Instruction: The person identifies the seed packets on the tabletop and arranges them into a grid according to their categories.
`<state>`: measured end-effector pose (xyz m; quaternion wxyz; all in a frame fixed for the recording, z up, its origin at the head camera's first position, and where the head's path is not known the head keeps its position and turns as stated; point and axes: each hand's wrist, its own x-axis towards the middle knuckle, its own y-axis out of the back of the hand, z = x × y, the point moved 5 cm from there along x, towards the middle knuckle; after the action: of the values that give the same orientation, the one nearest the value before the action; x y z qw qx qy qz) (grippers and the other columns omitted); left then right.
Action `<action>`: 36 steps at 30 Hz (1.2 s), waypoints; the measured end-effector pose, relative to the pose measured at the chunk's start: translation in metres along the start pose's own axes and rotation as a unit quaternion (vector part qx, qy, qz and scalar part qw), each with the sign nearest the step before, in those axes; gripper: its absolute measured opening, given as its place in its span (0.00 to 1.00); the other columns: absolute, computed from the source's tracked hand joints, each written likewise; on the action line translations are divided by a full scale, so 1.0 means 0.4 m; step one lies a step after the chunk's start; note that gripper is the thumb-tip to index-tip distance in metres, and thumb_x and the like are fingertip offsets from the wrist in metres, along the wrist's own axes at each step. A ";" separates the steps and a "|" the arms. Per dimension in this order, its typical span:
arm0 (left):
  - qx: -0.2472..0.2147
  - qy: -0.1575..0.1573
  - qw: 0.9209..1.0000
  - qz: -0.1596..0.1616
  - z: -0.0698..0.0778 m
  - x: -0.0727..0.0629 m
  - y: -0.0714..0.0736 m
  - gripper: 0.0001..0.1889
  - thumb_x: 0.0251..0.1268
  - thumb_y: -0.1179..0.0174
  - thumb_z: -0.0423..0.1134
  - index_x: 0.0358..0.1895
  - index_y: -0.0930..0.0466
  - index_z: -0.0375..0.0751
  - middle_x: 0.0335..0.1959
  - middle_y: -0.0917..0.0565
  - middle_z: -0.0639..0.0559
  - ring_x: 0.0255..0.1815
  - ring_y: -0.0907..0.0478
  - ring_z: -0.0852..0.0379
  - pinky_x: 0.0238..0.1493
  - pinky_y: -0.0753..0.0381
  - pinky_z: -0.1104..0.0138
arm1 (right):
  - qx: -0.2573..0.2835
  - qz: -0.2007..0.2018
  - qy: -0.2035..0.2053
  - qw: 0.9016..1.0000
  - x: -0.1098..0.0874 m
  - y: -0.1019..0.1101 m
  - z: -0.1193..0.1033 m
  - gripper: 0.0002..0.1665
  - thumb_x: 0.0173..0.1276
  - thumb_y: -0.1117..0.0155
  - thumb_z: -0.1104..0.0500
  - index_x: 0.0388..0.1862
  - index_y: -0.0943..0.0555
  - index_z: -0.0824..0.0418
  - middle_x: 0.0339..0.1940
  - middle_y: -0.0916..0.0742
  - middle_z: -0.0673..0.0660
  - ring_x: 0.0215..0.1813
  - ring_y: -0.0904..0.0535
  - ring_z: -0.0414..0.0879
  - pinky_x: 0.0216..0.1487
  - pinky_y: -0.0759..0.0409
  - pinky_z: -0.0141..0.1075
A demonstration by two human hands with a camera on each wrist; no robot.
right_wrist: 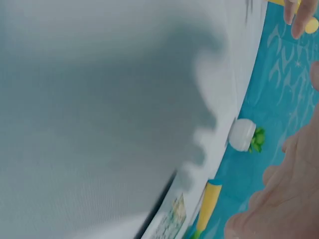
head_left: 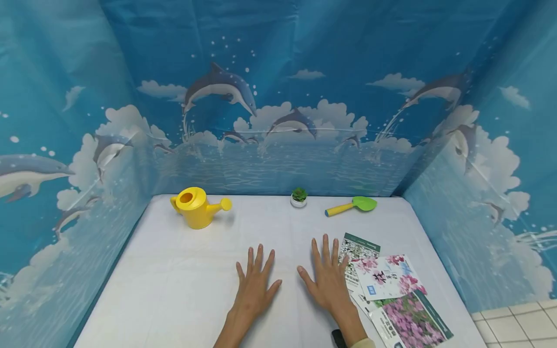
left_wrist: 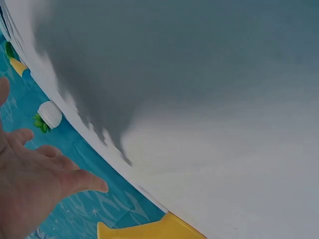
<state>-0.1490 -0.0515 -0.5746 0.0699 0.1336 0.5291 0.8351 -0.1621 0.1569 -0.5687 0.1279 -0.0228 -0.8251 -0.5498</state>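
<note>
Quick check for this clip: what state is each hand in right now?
Left hand: open, fingers spread, holding nothing.
Right hand: open, fingers spread, holding nothing; nearest the seed packets.

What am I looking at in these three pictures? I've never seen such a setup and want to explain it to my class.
There is no machine here, just a person's left hand and right hand, both bare, fingers spread.

The widest picture comes from a camera worn on the head, looking forward and down. The other two come from a camera on each wrist; they look tilted and show part of that hand close up.

On the white-covered table, along the back, are a yellow toy watering can, a small potted succulent and a toy trowel. Overlapping flower-printed packets lie beside the right hand. Behind hangs a dolphin-printed curtain.

Neither hand holds anything.
</note>
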 end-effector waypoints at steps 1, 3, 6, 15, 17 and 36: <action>0.000 -0.002 1.000 -0.003 0.003 0.000 -0.003 0.42 0.75 0.31 0.53 0.86 0.37 0.45 0.87 0.45 0.33 0.87 0.53 0.26 0.72 0.46 0.18 | 0.002 -0.001 -0.003 1.000 0.000 0.003 0.004 0.54 0.78 0.38 0.33 0.89 0.41 0.61 0.90 0.47 0.71 0.88 0.60 0.75 0.74 0.55 0.85; 0.001 -0.008 1.000 -0.009 0.010 0.001 -0.008 0.42 0.75 0.31 0.53 0.86 0.38 0.45 0.87 0.45 0.33 0.87 0.52 0.25 0.72 0.45 0.19 | 0.003 -0.005 -0.013 1.000 -0.002 0.010 0.015 0.54 0.78 0.39 0.33 0.90 0.43 0.61 0.90 0.48 0.70 0.89 0.63 0.74 0.75 0.57 0.84; 0.004 -0.018 1.000 -0.015 0.020 0.001 -0.012 0.42 0.75 0.32 0.54 0.86 0.38 0.45 0.87 0.45 0.33 0.87 0.52 0.25 0.72 0.44 0.19 | 0.005 -0.007 -0.027 1.000 -0.006 0.025 0.030 0.55 0.78 0.38 0.33 0.90 0.44 0.60 0.91 0.50 0.69 0.89 0.65 0.73 0.75 0.58 0.84; 0.002 -0.053 0.998 -0.029 0.059 0.015 -0.023 0.41 0.77 0.34 0.55 0.86 0.38 0.47 0.88 0.45 0.34 0.87 0.51 0.27 0.72 0.42 0.20 | -0.004 -0.007 -0.065 0.998 -0.026 0.073 0.103 0.56 0.79 0.38 0.33 0.90 0.46 0.63 0.90 0.51 0.72 0.89 0.67 0.74 0.72 0.59 0.87; 0.000 -0.068 0.997 -0.030 0.073 0.019 -0.028 0.41 0.77 0.34 0.55 0.86 0.38 0.47 0.88 0.44 0.35 0.87 0.51 0.27 0.72 0.41 0.21 | -0.006 -0.007 -0.072 0.997 -0.033 0.079 0.127 0.56 0.80 0.39 0.34 0.90 0.46 0.64 0.90 0.51 0.73 0.88 0.66 0.76 0.71 0.59 0.88; 0.027 -0.163 0.980 -0.111 0.198 0.045 -0.103 0.39 0.80 0.40 0.61 0.87 0.39 0.54 0.90 0.46 0.46 0.90 0.53 0.36 0.77 0.40 0.28 | 0.019 -0.096 -0.206 0.974 -0.114 0.091 0.314 0.51 0.88 0.59 0.35 0.90 0.57 0.68 0.87 0.65 0.76 0.84 0.78 0.78 0.70 0.76 0.86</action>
<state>-0.1436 0.0395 -0.5769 0.2438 0.2106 0.5442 0.7746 -0.1349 0.2905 -0.5922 -0.0973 -0.0539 -0.8424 -0.5273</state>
